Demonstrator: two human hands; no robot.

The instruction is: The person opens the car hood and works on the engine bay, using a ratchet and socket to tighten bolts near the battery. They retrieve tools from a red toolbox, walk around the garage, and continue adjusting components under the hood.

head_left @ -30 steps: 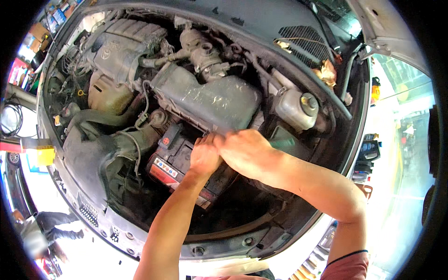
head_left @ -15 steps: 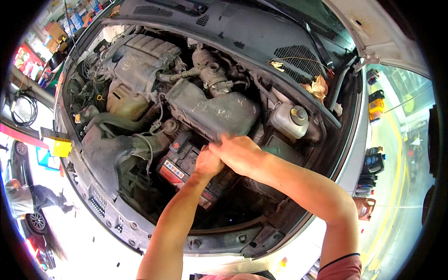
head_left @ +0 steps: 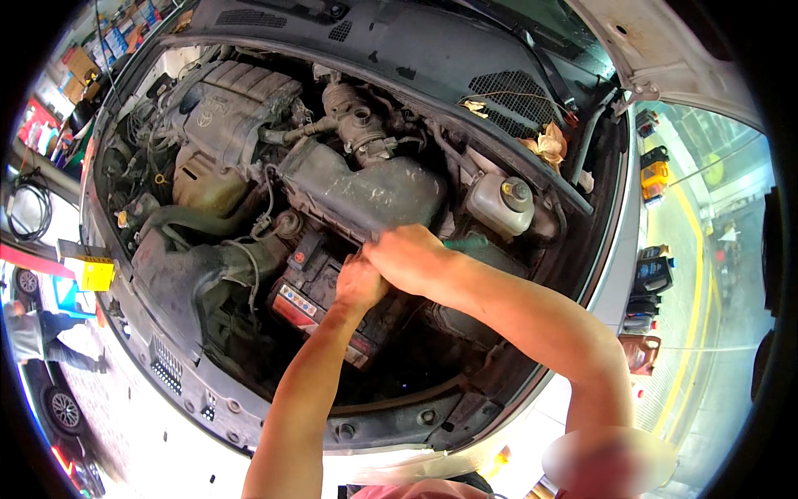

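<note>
My left hand [head_left: 362,279] is closed at the edge of the black battery [head_left: 307,279], just below the dark air filter housing [head_left: 357,187], its fingertips mostly hidden by the other hand. My right hand [head_left: 409,256] lies over them, fingers curled at the housing's lower edge. A blurred green piece [head_left: 464,243] shows beside its knuckles; I cannot make out whether it is in that grip or what either set of fingers holds. The battery has a red label and a red-marked terminal cover. A hose [head_left: 253,274] runs left of it.
Around them lie the engine cover [head_left: 220,108], a translucent reservoir [head_left: 499,208], dry leaves [head_left: 544,145] and the raised hood [head_left: 673,62]. A yellow box [head_left: 87,270] stands left of the bay, bottles [head_left: 652,274] right. Another person [head_left: 41,341] is at the far left near a car wheel [head_left: 62,407].
The camera's view has shifted, bringing more of the left-side surroundings in. Both hands stay together at the housing's edge, the right one moving slightly. The other person's posture has changed.
</note>
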